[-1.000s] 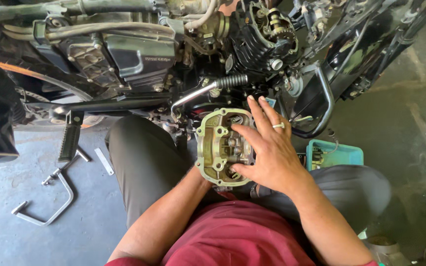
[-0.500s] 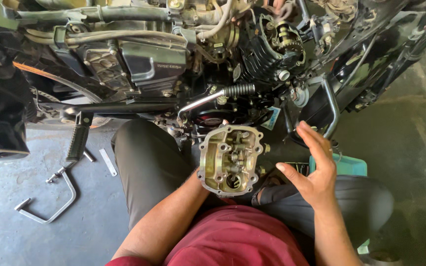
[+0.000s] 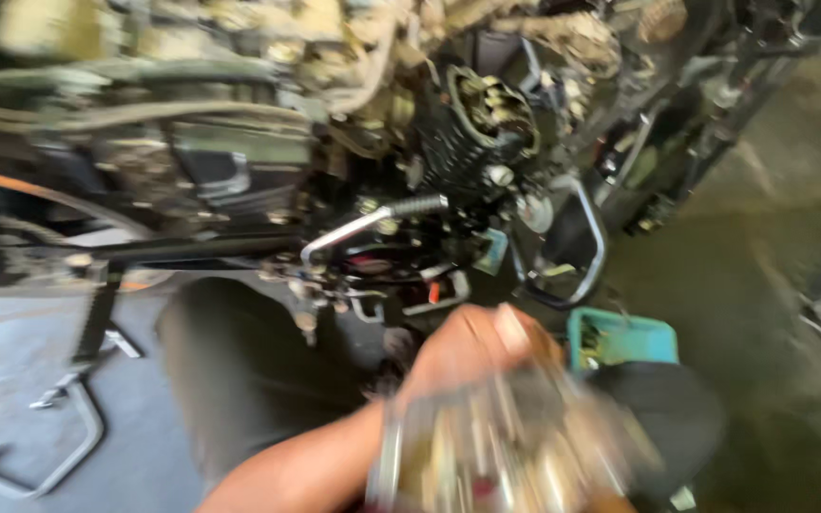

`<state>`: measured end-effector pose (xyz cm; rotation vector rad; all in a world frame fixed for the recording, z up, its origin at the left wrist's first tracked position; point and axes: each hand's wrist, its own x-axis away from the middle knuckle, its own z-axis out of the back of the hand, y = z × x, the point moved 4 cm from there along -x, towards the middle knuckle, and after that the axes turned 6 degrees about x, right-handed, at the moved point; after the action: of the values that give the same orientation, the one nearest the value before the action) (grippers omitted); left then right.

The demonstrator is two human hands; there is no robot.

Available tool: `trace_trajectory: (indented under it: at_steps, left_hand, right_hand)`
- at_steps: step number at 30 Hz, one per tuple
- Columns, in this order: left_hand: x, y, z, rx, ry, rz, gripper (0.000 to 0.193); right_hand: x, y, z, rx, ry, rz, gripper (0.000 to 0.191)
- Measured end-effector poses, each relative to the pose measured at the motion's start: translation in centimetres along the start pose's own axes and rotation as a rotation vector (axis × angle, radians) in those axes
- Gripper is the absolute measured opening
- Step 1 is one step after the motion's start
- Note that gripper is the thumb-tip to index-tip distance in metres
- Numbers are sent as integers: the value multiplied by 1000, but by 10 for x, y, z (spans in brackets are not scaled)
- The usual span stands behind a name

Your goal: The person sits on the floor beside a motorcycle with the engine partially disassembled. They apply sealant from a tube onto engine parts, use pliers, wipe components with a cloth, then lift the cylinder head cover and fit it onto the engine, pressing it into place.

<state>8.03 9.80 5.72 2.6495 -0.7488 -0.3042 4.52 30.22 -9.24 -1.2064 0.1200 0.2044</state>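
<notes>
The picture is heavily blurred by motion. My left hand (image 3: 467, 353) reaches in from the lower left along my forearm and grips the top of a metal engine cylinder head (image 3: 515, 451), which is low in the view over my lap. My right hand cannot be made out; it may be hidden behind the cylinder head. In front of me stands a motorcycle with its engine (image 3: 486, 119) open at the top.
A chrome lever (image 3: 372, 220) and a bent guard bar (image 3: 586, 249) stick out from the motorcycle towards me. A teal tray of small parts (image 3: 620, 337) sits on the floor to the right. A metal bracket (image 3: 59, 446) lies at the left, beside my knee (image 3: 239, 370).
The cylinder head has come down and towards me, from chest height to low over my lap. My right hand, open beside it before, has left clear view. The camera has swung, blurring everything.
</notes>
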Motion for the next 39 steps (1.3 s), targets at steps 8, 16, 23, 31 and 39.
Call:
trace_trajectory:
  at_steps: [8,16,23,31,39]
  left_hand:
    - [-50,-9,48,168,129,-34,41]
    - [-79,-27,167,343,189,-98,39]
    - [-86,-25,179,382,169,-116,38]
    - [-92,-21,176,406,140,-123,36]
    - [-97,-26,178,400,118,-111,34]
  right_hand:
    - [4,33,-6,-184,-24,-130,42]
    - [-11,24,-18,-43,-42,-70,33]
    - [-18,11,-45,362,-70,159,38]
    - [-15,1,-48,393,-69,282,42]
    - [-16,-4,-57,407,-78,95,68]
